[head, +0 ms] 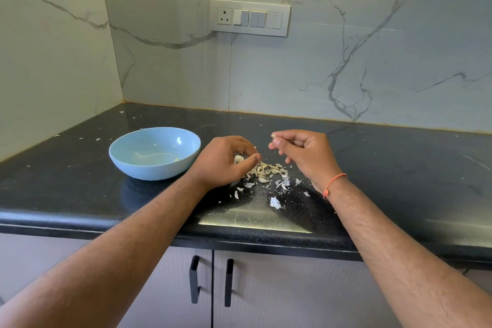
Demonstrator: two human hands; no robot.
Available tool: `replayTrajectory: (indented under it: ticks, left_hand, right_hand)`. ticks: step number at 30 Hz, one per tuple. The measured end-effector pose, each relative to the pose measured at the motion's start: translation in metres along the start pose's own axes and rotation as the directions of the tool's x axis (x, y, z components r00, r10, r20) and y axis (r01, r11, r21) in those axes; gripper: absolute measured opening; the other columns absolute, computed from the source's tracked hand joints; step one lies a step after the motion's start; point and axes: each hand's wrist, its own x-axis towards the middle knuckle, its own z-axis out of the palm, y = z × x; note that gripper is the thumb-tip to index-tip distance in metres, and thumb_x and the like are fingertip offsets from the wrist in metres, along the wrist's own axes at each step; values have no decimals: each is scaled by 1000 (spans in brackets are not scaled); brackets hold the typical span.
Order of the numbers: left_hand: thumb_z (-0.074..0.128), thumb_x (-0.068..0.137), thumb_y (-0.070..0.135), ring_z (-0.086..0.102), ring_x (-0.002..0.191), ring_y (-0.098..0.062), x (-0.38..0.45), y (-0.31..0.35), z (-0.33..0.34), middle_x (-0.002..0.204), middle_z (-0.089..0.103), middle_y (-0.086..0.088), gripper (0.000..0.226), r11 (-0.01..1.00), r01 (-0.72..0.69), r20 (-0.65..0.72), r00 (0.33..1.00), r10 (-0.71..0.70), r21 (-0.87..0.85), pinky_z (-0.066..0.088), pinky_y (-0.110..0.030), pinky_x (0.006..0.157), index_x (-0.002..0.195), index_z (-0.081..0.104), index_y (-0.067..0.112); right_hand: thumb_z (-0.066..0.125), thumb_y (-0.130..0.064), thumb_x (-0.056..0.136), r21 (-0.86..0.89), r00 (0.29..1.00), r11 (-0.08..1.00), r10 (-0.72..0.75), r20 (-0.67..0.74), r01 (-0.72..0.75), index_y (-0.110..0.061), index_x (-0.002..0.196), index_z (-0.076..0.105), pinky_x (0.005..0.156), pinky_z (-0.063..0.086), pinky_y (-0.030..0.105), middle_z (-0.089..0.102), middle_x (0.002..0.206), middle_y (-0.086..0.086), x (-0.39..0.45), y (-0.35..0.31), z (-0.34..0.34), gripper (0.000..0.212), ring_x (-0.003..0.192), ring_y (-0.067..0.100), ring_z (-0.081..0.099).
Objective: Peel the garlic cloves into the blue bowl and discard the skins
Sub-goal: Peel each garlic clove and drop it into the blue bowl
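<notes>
A light blue bowl (149,165) sits on the black countertop (80,181), left of my hands; a pale piece shows at its inner bottom. A pile of garlic cloves and papery skins (266,172) lies between my hands. My left hand (226,161) hovers over the pile's left side with curled fingers around a garlic clove (238,159). Raised above the pile's right side, my right hand (303,153) pinches a small white garlic piece (273,136) between thumb and forefinger.
Loose skin flakes (275,202) are scattered toward the counter's front edge. Marble walls meet in a corner at back left, with a switch panel (249,17) on the back wall. Cabinet doors with black handles (194,278) are below the counter.
</notes>
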Motion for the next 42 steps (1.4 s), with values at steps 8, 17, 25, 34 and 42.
replayTrajectory:
  ticks: [8,17,25,34,42]
  left_hand:
    - [73,99,26,52,54,17,-2,4,-3,83,76,9,10,995,31,24,999,-29,-90,36,-1,61,103,78,18]
    - [71,101,24,51,55,22,-2,4,-4,90,73,11,13,996,40,-5,999,-41,-75,35,0,58,107,78,15]
    - [74,96,19,56,67,21,0,-1,-1,96,73,13,20,998,59,-24,998,-59,-18,37,1,66,116,74,19]
    - [86,88,26,52,67,25,3,-2,1,99,73,18,40,999,50,10,999,-50,10,37,3,68,126,76,21]
    - [85,89,24,56,66,21,-1,3,-1,93,78,12,25,999,-44,-25,999,44,-7,37,1,65,114,82,25]
  right_hand:
    - [83,-29,87,-573,986,819,124,112,-38,-29,91,84,59,44,8,71,65,-21,21,-6,-17,4,58,-8,61]
    - [72,-16,86,-915,936,313,161,314,253,-26,87,85,85,57,28,79,89,-11,56,-30,10,16,88,11,71]
    - [70,-13,85,-924,920,247,190,342,293,-21,86,84,83,58,29,80,87,-5,60,-28,15,16,87,16,73]
    - [82,-28,88,-440,977,896,144,160,-60,-25,88,83,89,60,26,79,89,-18,12,-18,10,3,86,2,74]
    - [80,-23,91,-250,985,968,78,153,-38,-28,73,80,94,59,32,81,91,-7,-5,-4,15,18,95,12,76]
